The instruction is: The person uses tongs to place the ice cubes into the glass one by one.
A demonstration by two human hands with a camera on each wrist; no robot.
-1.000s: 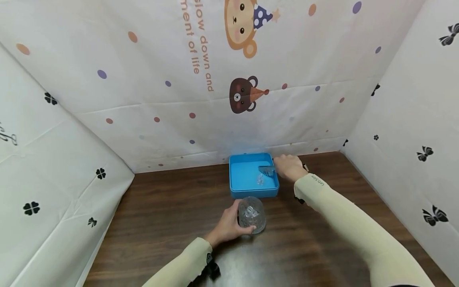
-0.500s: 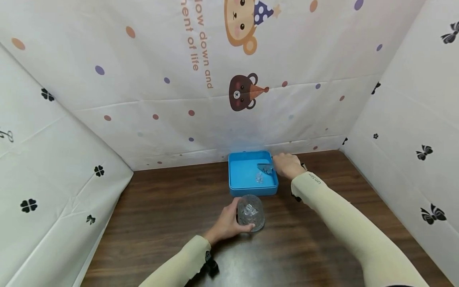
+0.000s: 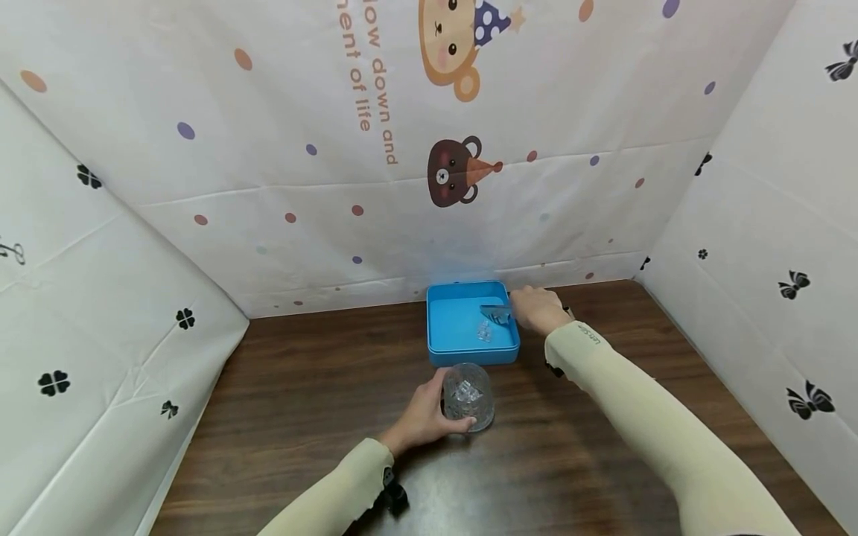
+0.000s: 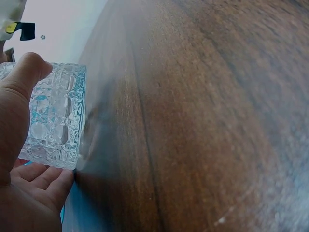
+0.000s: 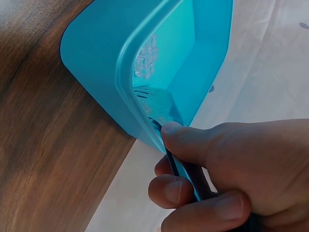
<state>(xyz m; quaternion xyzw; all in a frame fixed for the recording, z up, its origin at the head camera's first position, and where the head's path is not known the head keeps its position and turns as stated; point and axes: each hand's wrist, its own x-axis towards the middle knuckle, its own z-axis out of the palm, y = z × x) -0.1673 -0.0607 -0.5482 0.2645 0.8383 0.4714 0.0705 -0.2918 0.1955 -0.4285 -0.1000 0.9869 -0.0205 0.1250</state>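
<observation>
At the far left of the head view, a white clover-printed sheet [image 3: 94, 313] edges the wooden table [image 3: 302, 387]; wood stretches from there toward the centre, the roomiest side for moving. Low in the centre, the left hand [image 3: 424, 415] is wrapped round a cut-glass tumbler [image 3: 480, 414], thumb on the near side, with clear cubes [image 3: 468, 392] showing inside. A careless push could slide the glass into the tray wall just beyond it. That blue tray [image 3: 472, 358] sits at mid-frame, close to the back sheet [image 3: 302, 260], so there is little room behind. Loose clear cubes [image 3: 485, 332] lie on its floor, right of its middle. Toothed tongs [image 3: 497, 315], as they seem, lean in over its right wall; how the tips meet is hard to make out. The right hand [image 3: 539, 309], right of centre, is clamped on their handles. Slick faces could let a cube squirt out if squeezed off-centre, and the raised rim could snag the tongs.
</observation>
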